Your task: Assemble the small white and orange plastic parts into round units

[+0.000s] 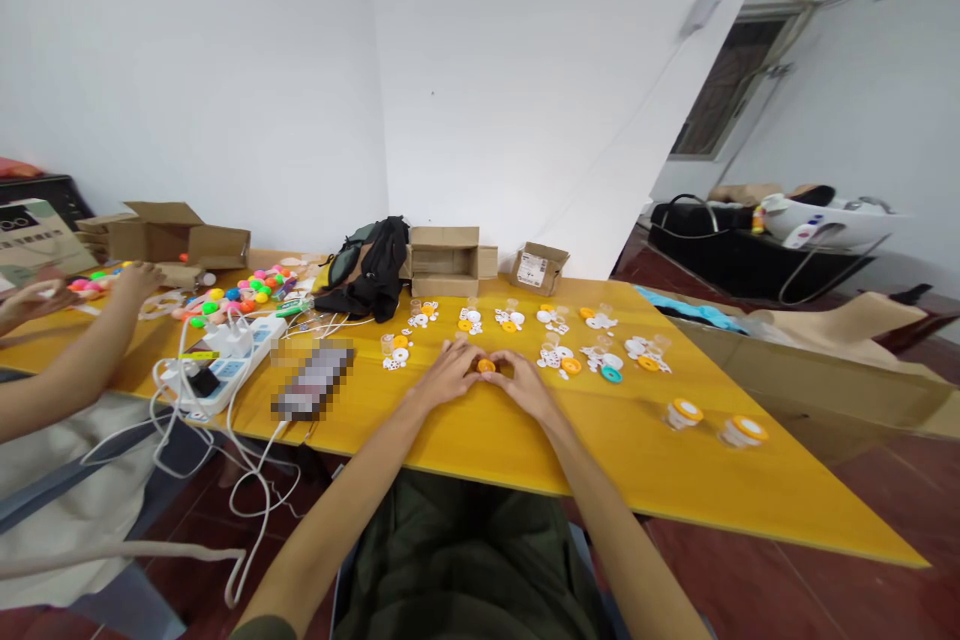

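Note:
In the head view my left hand and my right hand meet at the middle of the table. Their fingertips close from both sides on a small orange lid; whatever lies under it is hidden by my fingers. Just right of my right hand lies a cluster of white discs, small printed pieces and an orange ring. Beside that is a teal ring. Left of my left hand a white disc lies by a clear cup. Two closed clear jars with orange-rimmed lids stand at the right.
More part clusters lie in a row before an open cardboard box and a smaller carton. To the left are a black backpack, a phone, a power strip with loose cables, colourful balls and another person's arm.

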A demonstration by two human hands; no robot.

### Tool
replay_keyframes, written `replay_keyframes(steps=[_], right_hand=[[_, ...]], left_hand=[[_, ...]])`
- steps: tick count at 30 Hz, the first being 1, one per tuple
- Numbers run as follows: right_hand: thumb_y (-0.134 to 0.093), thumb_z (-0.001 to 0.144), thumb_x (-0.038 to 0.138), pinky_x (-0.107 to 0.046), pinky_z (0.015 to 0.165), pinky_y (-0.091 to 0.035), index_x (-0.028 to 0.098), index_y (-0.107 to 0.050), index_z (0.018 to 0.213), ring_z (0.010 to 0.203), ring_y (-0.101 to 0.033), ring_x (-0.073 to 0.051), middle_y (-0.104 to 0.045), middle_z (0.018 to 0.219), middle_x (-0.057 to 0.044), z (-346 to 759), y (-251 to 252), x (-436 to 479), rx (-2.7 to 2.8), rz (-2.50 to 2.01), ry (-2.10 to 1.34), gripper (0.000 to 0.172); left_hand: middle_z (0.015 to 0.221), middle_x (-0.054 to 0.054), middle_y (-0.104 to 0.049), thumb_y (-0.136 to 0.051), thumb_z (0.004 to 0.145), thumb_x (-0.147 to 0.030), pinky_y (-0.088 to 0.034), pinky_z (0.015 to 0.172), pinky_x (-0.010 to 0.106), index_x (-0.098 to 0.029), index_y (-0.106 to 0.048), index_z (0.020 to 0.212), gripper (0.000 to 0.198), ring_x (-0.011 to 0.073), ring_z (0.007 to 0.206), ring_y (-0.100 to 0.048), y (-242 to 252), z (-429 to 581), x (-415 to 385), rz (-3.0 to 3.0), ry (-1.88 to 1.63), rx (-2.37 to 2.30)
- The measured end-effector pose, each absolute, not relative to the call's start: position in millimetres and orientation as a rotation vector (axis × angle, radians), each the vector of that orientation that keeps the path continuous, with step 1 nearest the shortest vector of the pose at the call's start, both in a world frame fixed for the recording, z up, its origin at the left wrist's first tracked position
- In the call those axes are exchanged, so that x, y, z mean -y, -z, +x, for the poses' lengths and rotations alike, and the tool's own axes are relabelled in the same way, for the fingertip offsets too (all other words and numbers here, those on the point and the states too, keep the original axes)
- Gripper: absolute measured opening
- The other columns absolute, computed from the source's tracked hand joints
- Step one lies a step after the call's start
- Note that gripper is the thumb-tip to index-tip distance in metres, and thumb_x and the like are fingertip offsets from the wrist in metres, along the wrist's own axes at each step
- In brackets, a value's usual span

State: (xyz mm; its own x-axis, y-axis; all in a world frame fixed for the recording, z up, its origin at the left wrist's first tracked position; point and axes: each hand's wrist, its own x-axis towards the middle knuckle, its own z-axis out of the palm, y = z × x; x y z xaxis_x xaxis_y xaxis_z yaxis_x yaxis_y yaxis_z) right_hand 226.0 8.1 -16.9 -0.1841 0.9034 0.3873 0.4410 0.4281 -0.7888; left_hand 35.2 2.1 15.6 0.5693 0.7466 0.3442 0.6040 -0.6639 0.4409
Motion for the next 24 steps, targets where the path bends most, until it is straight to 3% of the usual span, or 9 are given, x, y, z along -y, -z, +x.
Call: replay_keyframes(steps=[15, 24], right_hand=[[-0.073, 0.074, 0.035, -0.039, 0.082, -0.051, 0.025, -0.068, 0.083, 0.086, -0.065, -0.025, -0.073, 0.085, -0.003, 224, 17, -7, 1.773, -1.188, -0.576, 0.014], [-0.069, 0.078, 0.036, -0.040, 0.082, -0.051, 0.025, -0.068, 0.087, 0.087, -0.065, -0.025, -0.073, 0.088, -0.004, 224, 23, -12, 1.742, -1.217, -0.513, 0.014]], left_hand=[[0.113, 0.007, -0.066, -0.058, 0.088, -0.015, -0.040, 0.099, 0.042, -0.024, -0.058, 0.109, 0.023, 0.0272, 0.115, -0.054, -19, 34, 1, 2.585, -0.790, -1.110], [0.105, 0.007, -0.064, -0.050, 0.076, -0.002, -0.043, 0.092, 0.040, -0.023, -0.057, 0.102, 0.034, 0.0272, 0.106, -0.057, -20, 24, -6, 2.509, -1.147, -1.460]])
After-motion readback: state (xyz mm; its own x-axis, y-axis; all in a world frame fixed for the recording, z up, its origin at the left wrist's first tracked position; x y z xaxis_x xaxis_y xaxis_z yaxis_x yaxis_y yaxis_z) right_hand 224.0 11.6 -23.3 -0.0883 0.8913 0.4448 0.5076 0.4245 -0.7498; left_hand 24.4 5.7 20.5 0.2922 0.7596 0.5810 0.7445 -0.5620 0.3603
